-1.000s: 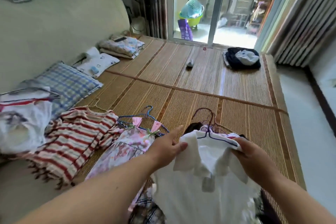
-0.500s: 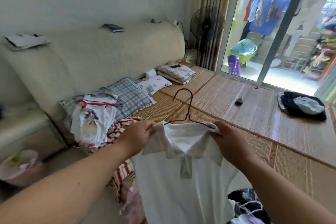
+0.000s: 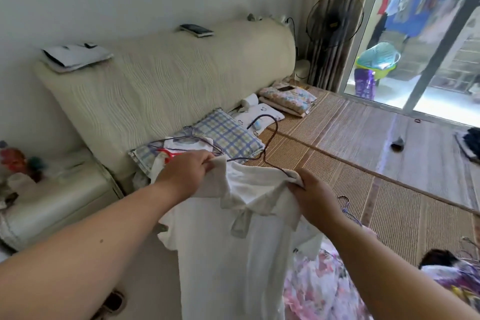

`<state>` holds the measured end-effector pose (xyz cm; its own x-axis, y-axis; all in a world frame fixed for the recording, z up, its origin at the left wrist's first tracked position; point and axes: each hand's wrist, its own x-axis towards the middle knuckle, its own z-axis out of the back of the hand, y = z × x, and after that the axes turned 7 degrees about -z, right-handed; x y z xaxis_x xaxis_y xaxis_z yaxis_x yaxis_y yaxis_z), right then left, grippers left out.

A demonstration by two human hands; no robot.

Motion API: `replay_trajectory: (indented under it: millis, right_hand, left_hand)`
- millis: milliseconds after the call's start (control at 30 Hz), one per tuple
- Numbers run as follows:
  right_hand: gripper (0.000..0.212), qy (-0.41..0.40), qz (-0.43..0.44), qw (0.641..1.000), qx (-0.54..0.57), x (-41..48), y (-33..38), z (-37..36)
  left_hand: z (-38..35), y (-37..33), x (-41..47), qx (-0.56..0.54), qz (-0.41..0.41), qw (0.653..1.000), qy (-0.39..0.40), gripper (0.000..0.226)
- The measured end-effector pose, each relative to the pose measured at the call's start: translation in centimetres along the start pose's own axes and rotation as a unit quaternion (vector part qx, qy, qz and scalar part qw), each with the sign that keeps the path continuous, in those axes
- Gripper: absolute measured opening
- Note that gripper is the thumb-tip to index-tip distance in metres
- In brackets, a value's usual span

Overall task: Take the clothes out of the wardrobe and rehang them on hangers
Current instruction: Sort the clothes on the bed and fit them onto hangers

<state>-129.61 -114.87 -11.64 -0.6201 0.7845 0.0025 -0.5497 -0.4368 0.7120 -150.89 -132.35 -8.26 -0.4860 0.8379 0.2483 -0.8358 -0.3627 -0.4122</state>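
Left hand (image 3: 185,173) pinches one shoulder of the white polo shirt (image 3: 241,236), right hand (image 3: 313,199) grips the other, wire hanger (image 3: 267,143) inside, bed mat (image 3: 363,163) open beyond

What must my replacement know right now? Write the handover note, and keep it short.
Left hand grips one shoulder of the shirt; right hand grips the other.
The shirt hangs in the air on a wire hanger, hook up.
Done: this shirt is on its hanger; another hung top lies on the pillow.
Left: set this one down, then probably check the clothes heap at lower right.
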Motion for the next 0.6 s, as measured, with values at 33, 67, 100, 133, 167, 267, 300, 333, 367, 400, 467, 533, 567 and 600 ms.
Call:
replay_trajectory:
  millis: [33,67,100,133,167,267,300,333,367,400,467,533,567,600]
  right_hand:
    - [0.014,-0.007,-0.002,1.000,0.003,0.6,0.8,-0.8]
    - [0.013,-0.012,-0.004,1.000,0.008,1.1,1.5,-1.4]
    - [0.012,-0.017,-0.006,1.000,0.015,1.9,2.0,-2.1]
    - [0.012,-0.022,-0.010,0.999,0.023,2.7,2.4,-2.7]
    - [0.011,-0.025,-0.014,0.999,0.026,3.5,2.6,-3.4]
    - [0.012,-0.017,-0.028,0.999,0.024,5.7,2.3,-5.5]
    - [0.012,-0.012,-0.036,0.999,0.022,6.3,1.9,-6.2]
    - [0.012,-0.007,-0.046,0.999,0.021,7.1,1.3,-7.1]
    - [0.012,-0.001,-0.059,0.998,0.020,7.8,0.7,-7.9]
    - [0.013,0.005,-0.072,0.997,0.017,8.5,0.1,-8.7]
    - [0.014,0.018,-0.098,0.995,0.015,10.5,-1.5,-10.4]
    - [0.013,0.030,-0.120,0.992,0.024,13.1,-3.4,-12.0]
    - [0.015,0.036,-0.127,0.991,0.025,14.1,-4.3,-12.6]
    - [0.019,0.042,-0.135,0.990,0.027,15.8,-5.5,-13.3]
  left_hand:
    - [0.5,1.0,0.8,0.001,-0.006,1.000,-0.003,0.017]
    - [0.9,1.8,1.4,0.003,-0.010,1.000,-0.009,0.017]
    - [1.1,2.7,2.2,0.005,-0.016,1.000,-0.015,0.016]
    - [1.2,3.5,2.9,0.006,-0.023,1.000,-0.021,0.016]
    - [1.1,4.4,3.8,0.008,-0.031,0.999,-0.022,0.016]
    - [-0.1,6.7,6.0,0.008,-0.026,1.000,0.001,0.014]
    - [-0.8,7.5,6.8,0.007,-0.023,1.000,0.012,0.014]
    - [-1.7,8.3,7.6,0.005,-0.021,0.999,0.028,0.014]
    - [-2.8,9.1,8.4,0.002,-0.018,0.999,0.046,0.013]
    - [-3.9,9.8,9.0,-0.003,-0.015,0.998,0.062,0.012]
    - [-6.5,11.4,11.0,-0.009,-0.007,0.995,0.098,0.013]
    - [-9.4,12.7,13.4,-0.008,0.001,0.992,0.129,0.017]
    - [-10.7,13.1,14.4,-0.009,0.009,0.990,0.143,0.019]
    - [-12.4,13.7,15.9,-0.008,0.018,0.987,0.157,0.020]
